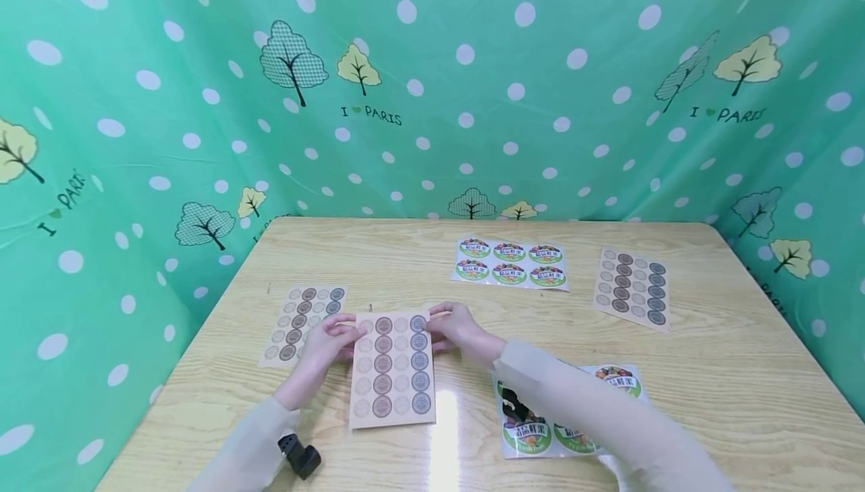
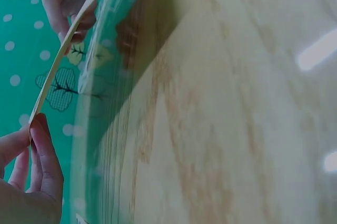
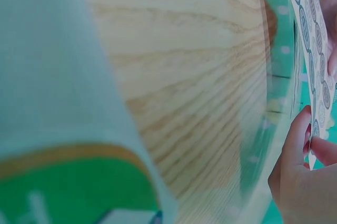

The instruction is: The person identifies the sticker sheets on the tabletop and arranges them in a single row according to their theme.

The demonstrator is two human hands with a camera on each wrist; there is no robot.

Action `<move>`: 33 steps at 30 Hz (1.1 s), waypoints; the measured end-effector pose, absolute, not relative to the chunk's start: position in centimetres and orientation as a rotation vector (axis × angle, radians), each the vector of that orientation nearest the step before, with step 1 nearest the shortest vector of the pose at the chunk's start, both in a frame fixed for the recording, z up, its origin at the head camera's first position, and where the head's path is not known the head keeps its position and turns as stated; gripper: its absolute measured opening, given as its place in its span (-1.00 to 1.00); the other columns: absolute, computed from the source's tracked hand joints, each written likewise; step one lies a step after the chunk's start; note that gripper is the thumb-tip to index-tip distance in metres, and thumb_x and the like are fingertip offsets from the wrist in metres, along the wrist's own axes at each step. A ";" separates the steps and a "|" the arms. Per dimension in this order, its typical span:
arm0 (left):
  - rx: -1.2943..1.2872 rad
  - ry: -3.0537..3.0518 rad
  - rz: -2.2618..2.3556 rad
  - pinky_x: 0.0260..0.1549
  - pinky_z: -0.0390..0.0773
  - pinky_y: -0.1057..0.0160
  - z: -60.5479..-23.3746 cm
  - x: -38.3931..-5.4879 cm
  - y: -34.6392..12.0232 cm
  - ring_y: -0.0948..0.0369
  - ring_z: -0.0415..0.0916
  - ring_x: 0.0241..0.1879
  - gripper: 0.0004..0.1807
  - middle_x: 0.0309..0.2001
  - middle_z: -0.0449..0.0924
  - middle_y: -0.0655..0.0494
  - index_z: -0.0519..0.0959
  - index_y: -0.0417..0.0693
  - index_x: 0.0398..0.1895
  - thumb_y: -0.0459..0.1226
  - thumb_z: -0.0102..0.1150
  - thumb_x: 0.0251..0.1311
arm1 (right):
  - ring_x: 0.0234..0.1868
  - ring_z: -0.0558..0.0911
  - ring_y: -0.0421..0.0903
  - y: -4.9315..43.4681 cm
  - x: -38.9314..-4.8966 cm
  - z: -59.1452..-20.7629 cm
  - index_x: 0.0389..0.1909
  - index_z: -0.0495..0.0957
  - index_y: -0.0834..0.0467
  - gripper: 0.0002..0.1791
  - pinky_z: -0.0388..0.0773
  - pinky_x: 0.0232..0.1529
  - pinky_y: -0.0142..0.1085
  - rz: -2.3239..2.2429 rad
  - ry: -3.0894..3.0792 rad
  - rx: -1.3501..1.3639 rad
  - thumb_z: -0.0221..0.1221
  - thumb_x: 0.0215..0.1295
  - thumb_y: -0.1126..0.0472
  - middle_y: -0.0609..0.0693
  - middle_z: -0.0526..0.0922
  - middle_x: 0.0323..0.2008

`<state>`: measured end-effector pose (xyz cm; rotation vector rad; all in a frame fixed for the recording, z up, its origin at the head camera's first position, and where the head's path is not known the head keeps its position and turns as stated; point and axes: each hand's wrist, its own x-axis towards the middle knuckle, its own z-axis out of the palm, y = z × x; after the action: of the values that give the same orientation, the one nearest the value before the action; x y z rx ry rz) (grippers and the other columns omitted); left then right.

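Between both hands is a beige sticker sheet (image 1: 393, 372) printed with columns of round brown and grey stickers. My left hand (image 1: 327, 348) pinches its upper left corner, thumb on the front. At the upper right corner my right hand (image 1: 462, 329) pinches the same sheet. In the left wrist view the sheet (image 2: 58, 60) shows edge-on, raised off the table, with the left hand (image 2: 31, 176) at its near end. The right wrist view shows the right hand (image 3: 308, 176) with thumb and fingers on either side of the sheet's corner.
Another beige sticker sheet (image 1: 277, 338) lies left of my left hand, and a further one (image 1: 631, 285) at the back right. A sheet of colourful oval labels (image 1: 510, 263) lies at the back; a larger label sheet (image 1: 527, 439) is partly under my right sleeve (image 1: 595, 409). A polka-dot cloth (image 1: 432, 101) surrounds the wooden table (image 1: 730, 372).
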<state>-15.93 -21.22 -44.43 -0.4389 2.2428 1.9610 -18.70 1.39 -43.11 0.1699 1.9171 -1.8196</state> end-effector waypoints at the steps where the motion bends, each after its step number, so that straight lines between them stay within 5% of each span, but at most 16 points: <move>1: -0.441 2.238 1.968 -0.45 0.57 0.30 -44.4 -16.0 -21.2 0.26 0.53 -0.49 -0.53 -0.43 0.61 0.10 0.37 -0.27 -0.02 -0.34 0.24 -0.05 | -0.54 0.60 -0.11 1.3 -18.8 -43.1 -0.05 0.33 0.34 -0.63 0.59 -0.42 -0.28 -1.828 1.916 0.173 0.10 0.07 0.43 0.17 0.61 -0.42; 33: -0.467 2.422 1.827 -0.63 0.51 0.39 -44.3 -19.9 -23.1 0.33 0.47 -0.65 -0.56 -0.53 0.55 0.17 0.42 -0.28 -0.04 -0.30 0.23 -0.01 | -0.62 0.52 -0.17 -1.8 -21.2 -43.7 -0.10 0.39 0.29 -0.69 0.59 -0.49 -0.32 -1.947 1.976 0.349 0.10 0.08 0.43 0.12 0.55 -0.48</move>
<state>-19.86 -23.15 -44.34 -0.4671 2.4224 1.8266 -21.23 -1.82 -43.65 0.3489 1.9758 -1.9466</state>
